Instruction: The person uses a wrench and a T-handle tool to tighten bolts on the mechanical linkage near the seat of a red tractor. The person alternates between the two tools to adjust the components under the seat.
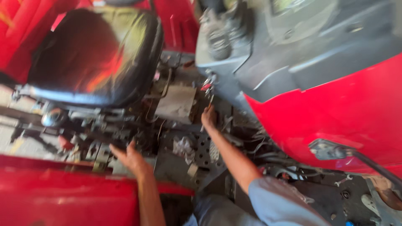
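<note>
The view is motion-blurred. My left hand rests with fingers apart on the greasy metal parts under the black tractor seat. My right hand, arm in a grey-blue sleeve, reaches forward to the base of the grey steering console. A bunch of keys with a red tag hangs just above this hand. A thin, blurred object seems to run from the fingers up toward the keys. Whether the hand grips it cannot be made out.
A red fender fills the lower left and a red hood panel the right. A perforated metal floor plate with a crumpled rag lies between my arms. A spanner lies on the floor at lower right.
</note>
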